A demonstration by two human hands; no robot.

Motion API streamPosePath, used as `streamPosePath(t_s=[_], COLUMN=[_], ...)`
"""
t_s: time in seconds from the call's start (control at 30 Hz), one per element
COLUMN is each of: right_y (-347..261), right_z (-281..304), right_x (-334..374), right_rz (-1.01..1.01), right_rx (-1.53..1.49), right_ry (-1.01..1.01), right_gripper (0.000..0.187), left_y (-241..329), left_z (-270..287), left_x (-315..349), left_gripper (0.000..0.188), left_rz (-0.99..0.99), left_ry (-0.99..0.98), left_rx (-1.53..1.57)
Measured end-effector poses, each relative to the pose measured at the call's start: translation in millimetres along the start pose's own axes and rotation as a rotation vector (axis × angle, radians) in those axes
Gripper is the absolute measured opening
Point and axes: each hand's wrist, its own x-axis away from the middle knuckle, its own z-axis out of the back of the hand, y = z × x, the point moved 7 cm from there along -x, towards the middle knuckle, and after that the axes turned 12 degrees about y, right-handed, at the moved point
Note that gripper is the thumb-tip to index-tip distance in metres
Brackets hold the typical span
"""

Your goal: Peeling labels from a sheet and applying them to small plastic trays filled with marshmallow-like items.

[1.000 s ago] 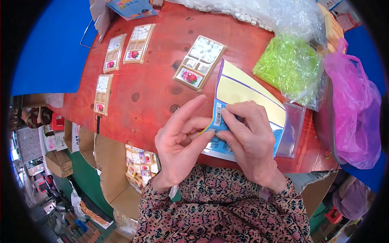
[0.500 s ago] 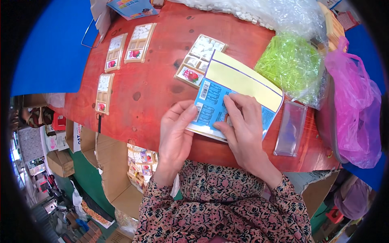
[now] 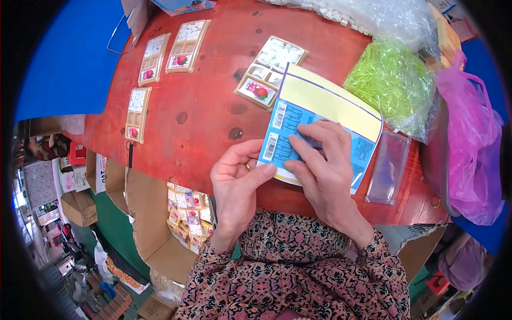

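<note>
Over the near part of the table I hold a printed card sheet (image 3: 330, 98), pale yellow at its far end and blue with bar codes below; whether it is one layer or several I cannot tell. Its near left corner is pinched by my left hand (image 3: 240, 176), thumb on top and the other fingers partly hidden. Across the blue print lies my right hand (image 3: 325, 165), fingers apart and slightly bent, thumb near the near edge. Just beyond, partly under the sheet, sits a tan compartment tray (image 3: 240, 92) with white pieces and a strawberry-printed card.
Several similar trays (image 3: 186, 45) stand at the far left. To the right are a bag of green strips (image 3: 392, 82), a clear plastic case (image 3: 388, 168) and a pink plastic bag (image 3: 472, 138). Below the table's edge, an open carton (image 3: 152, 234) holds packed trays.
The sheet has shifted slightly right in view. My left thumb now presses on its near corner, and my right fingers have drawn a little closer to the thumb.
</note>
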Motion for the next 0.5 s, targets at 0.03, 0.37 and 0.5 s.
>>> streamPosePath(t_s=[0.03,0.37,0.5], right_y=[-1,-20,-31], right_z=[1,12,14], right_x=[0,-12,-14], right_rz=[-0.002,0.086,0.107], right_rx=[-0.044,-0.095,0.038], right_ry=[0.027,0.013,-0.072], right_gripper=[0.034,0.030,0.029], left_y=[2,22,28], left_z=[0,-13,-18], left_x=[-2,8,14], left_gripper=[0.039,0.053,0.053], left_rz=[-0.021,-0.205,-0.338], left_ry=[0.029,-0.087,-0.092], left_rx=[0.029,-0.103,-0.226])
